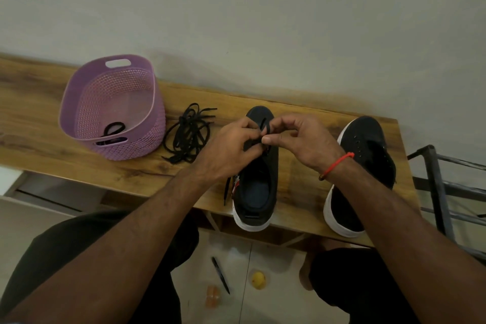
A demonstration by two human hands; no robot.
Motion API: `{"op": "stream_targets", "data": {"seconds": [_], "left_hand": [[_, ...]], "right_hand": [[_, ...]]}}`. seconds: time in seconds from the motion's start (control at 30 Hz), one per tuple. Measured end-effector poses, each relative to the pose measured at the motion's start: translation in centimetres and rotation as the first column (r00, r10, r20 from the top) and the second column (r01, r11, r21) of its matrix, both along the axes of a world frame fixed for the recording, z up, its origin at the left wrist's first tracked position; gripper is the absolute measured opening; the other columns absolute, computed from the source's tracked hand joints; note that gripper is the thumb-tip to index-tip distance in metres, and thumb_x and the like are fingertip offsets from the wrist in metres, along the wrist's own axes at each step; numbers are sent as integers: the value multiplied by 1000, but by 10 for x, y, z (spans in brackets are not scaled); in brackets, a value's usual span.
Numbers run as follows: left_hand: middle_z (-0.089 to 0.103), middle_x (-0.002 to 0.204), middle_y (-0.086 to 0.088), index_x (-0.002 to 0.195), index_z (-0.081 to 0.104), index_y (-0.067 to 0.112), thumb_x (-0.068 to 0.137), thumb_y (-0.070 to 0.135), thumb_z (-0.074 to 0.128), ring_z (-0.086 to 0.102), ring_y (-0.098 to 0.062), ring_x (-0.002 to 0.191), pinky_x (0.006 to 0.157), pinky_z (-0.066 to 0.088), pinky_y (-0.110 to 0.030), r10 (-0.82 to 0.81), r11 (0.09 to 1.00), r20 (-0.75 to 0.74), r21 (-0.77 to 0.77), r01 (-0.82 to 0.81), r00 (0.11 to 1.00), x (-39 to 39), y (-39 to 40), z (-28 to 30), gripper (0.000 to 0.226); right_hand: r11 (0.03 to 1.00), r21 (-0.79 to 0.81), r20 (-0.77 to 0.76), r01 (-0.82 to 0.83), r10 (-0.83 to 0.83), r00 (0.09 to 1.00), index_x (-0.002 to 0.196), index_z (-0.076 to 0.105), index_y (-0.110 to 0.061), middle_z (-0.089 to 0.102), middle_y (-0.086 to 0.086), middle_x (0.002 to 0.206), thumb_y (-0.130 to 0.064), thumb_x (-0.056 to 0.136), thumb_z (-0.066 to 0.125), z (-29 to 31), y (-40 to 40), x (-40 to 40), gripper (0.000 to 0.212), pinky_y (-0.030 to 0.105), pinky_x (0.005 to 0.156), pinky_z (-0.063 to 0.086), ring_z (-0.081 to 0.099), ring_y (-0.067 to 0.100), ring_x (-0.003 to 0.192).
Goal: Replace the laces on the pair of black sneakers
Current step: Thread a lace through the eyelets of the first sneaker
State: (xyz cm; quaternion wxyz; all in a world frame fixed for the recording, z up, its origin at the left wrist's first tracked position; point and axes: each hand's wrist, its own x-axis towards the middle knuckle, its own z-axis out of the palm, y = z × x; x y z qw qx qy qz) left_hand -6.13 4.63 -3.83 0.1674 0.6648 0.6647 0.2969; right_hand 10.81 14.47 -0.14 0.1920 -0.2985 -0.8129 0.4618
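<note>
We are working low on the near sneaker (256,173), our left hand (231,146) and right hand (302,139) both pinching the lace (264,126) over its front eyelets, fingers curled tight around it. One loose end is trailing off that sneaker's left flank, so we are judging the threading as barely begun. Right of it, the second sneaker (360,173) is lying with bare eyelets, still waiting. Left of the near sneaker a tangle of black laces (188,133) is resting on the wooden table (39,118), and further left the purple basket (110,105) is holding another lace. Behind it all, a plain pale wall; below the near sneaker, a pen (220,275) and a small yellow object on the floor; far right, a dark metal rack (441,187)
</note>
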Motion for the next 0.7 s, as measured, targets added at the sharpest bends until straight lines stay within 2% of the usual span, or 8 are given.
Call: {"op": "stream_targets", "data": {"seconds": [0.07, 0.17, 0.3, 0.37, 0.43, 0.5, 0.6, 0.7], "left_hand": [[63, 102, 6, 99, 75, 18, 94, 32, 69, 58, -2, 88, 73, 54, -33, 30, 1000, 39, 0, -30, 999, -3, 1, 3, 16], [63, 91, 14, 91, 76, 22, 84, 37, 79, 51, 14, 72, 62, 38, -18, 107, 994, 92, -21, -106, 990, -10, 2, 13, 17], [65, 96, 12, 86, 74, 28, 79, 37, 82, 52, 8, 71, 66, 45, -23, 155, 988, 97, -17, -154, 983, -22, 3, 22, 14], [64, 105, 9, 89, 76, 31, 80, 36, 82, 59, -2, 84, 75, 56, -34, 150, 989, 80, -10, -149, 985, -28, 2, 23, 12], [63, 119, 9, 95, 78, 32, 81, 36, 81, 60, -11, 103, 87, 56, -47, 145, 989, 6, 12, -145, 989, -32, 0, 23, 15], [57, 140, 10, 99, 79, 34, 82, 37, 79, 53, -16, 123, 102, 45, -56, 161, 987, -123, 40, -157, 979, -34, -1, 25, 17], [34, 162, 8, 99, 78, 39, 83, 41, 76, 22, -24, 152, 115, 21, -54, 177, 984, -292, 23, -178, 940, -35, -3, 28, 16], [22, 167, 4, 98, 78, 40, 83, 43, 75, -1, -29, 157, 120, 10, -57, 189, 981, -353, 22, -194, 916, -37, -5, 28, 15]], "right_hand": [[1000, -7, 4, -4, 4, 1000, 93, 74, -17, 72, -4, 93, -18, 85, 75, 0, 0, 0, 8, 13, 81, 50, 65, 8, 93], [996, -86, -35, 38, -41, 999, 91, 73, -17, 74, 0, 93, -14, 85, 76, -2, 3, 0, 8, 24, 85, 56, 68, 14, 93], [980, -177, -36, 92, -99, 994, 93, 72, -13, 76, 3, 92, -12, 84, 77, -5, 3, 1, 11, 31, 88, 58, 72, 16, 91], [971, -207, -26, 119, -127, 992, 91, 72, -15, 76, 3, 91, -13, 83, 78, -7, 3, 0, 10, 33, 90, 57, 72, 16, 91], [963, -231, -20, 137, -146, 989, 91, 73, -16, 77, 4, 92, -14, 83, 78, -9, 4, -1, 10, 34, 91, 57, 72, 17, 92], [960, -236, -9, 153, -160, 987, 90, 74, -16, 76, 3, 93, -16, 83, 78, -10, 5, -1, 8, 33, 91, 56, 71, 16, 94], [949, -261, 8, 179, -183, 983, 86, 73, -14, 75, -3, 95, -15, 82, 79, -7, 5, 2, 7, 19, 82, 54, 70, 4, 91], [930, -313, 36, 196, -194, 980, 82, 70, -10, 74, -5, 101, -12, 82, 79, -3, 5, 4, 9, 6, 72, 46, 66, -6, 94]]}}
